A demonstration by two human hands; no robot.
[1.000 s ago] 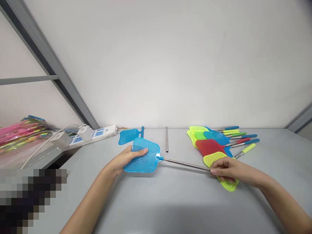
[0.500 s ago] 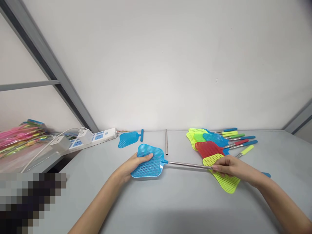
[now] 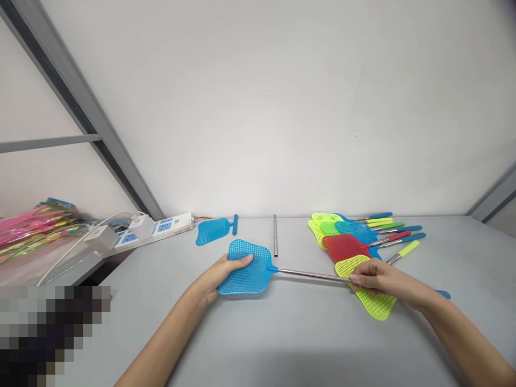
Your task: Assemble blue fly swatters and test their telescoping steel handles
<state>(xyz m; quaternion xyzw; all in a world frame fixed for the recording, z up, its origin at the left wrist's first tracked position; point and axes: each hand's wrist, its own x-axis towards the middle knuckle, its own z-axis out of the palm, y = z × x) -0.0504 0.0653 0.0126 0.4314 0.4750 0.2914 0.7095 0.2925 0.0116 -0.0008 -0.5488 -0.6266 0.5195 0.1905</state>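
Note:
My left hand (image 3: pixel 220 275) grips the blue mesh head of a fly swatter (image 3: pixel 248 267), thumb on top of the mesh. Its thin metal telescopic rod (image 3: pixel 310 276) runs right to my right hand (image 3: pixel 377 280), which pinches the rod near its far end. The swatter's blue handle tip (image 3: pixel 443 294) shows beyond my right wrist. Under my right hand lies a yellow-green swatter head (image 3: pixel 373 301) on the grey table (image 3: pixel 282 333).
A pile of several coloured swatters (image 3: pixel 355 234) lies at the back right. A loose blue swatter head (image 3: pixel 213 230) and a bare metal rod (image 3: pixel 276 235) lie near the wall. A white power strip with plugs (image 3: pixel 145 227) sits at the left, beside packaged pink items (image 3: pixel 32 226).
The swatter head and my left hand have shifted a little right and toward me. The rod between my hands looks shorter, and the blue handle tip came into view behind my right wrist.

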